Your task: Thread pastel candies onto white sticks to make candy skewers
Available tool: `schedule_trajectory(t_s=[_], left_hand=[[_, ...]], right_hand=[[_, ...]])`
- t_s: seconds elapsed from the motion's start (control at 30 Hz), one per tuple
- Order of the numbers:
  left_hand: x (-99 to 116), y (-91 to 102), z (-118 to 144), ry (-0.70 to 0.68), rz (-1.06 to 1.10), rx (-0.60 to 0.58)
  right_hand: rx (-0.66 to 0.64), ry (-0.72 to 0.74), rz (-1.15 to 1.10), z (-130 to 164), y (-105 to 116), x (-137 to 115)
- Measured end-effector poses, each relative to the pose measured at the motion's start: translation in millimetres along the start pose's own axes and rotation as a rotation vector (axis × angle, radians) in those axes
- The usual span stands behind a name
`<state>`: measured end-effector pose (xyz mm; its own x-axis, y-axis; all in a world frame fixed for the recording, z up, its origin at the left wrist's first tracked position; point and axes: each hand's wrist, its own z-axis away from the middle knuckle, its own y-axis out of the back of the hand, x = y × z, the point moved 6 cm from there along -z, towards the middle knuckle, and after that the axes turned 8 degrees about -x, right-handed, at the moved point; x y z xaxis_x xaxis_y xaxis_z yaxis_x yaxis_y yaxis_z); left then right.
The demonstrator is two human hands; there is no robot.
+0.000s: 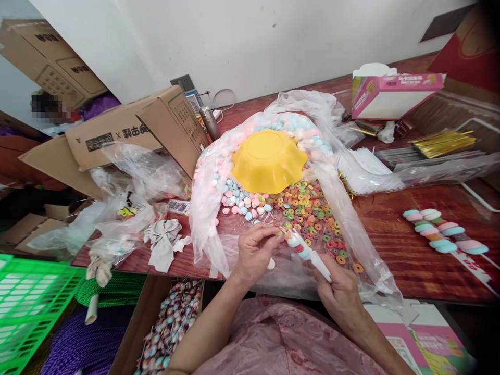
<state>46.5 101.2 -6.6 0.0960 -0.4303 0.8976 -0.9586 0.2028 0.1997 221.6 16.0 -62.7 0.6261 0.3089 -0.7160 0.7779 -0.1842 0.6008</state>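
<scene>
My right hand [344,291] is closed around the white lower part of a candy skewer [300,249], which tilts up to the left. Pink, blue, white and red candies are threaded along it. At its upper tip, my left hand [258,252] pinches a small yellowish gummy ring [279,233], partly hidden by the fingers. Just beyond the hands, loose colourful gummy rings [308,205] lie on clear plastic, with pink, blue and white marshmallows [246,200] to their left. An upside-down yellow bowl [269,159] rests on the candy pile.
Finished-looking candy skewers [441,229] lie on the right of the red-brown table [375,224]. White sticks [367,166] and gold ties [443,143] are behind them. Cardboard boxes [117,127] stand left; a green crate [35,302] and a box of candy skewers [172,323] sit below.
</scene>
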Motion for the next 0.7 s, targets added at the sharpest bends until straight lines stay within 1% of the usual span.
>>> schedule_trajectory(t_s=[0.07, 0.1, 0.17, 0.23, 0.3, 0.53, 0.7], left_hand=[[-10.8, 5.5, -0.2, 0.13, 0.162, 0.04], [-13.5, 7.6, -0.2, 0.158, 0.186, 0.058], [-13.3, 9.1, -0.1, 0.149, 0.157, 0.075], [-11.5, 5.6, 0.4, 0.134, 0.153, 0.058], [-12.1, 0.3, 1.7, 0.171, 0.226, 0.037], [-24.1, -11.2, 7.1, 0.418, 0.648, 0.037], [-30.5, -12.9, 9.9, 0.552, 0.734, 0.036]], right_hand=[[0.028, -0.011, -0.022, 2.1, 3.1, 5.3], [0.03, -0.007, -0.03, 3.0, 3.7, 6.7], [0.0, 0.016, -0.032, 3.5, 2.0, 6.5], [-0.04, 0.029, -0.02, 2.5, -1.2, 4.3], [-0.053, 0.019, 0.0, 1.0, -2.9, 3.3], [-0.069, 0.002, 0.035, -0.3, -4.9, 5.7], [-0.064, -0.003, 0.046, 0.0, -4.6, 6.4]])
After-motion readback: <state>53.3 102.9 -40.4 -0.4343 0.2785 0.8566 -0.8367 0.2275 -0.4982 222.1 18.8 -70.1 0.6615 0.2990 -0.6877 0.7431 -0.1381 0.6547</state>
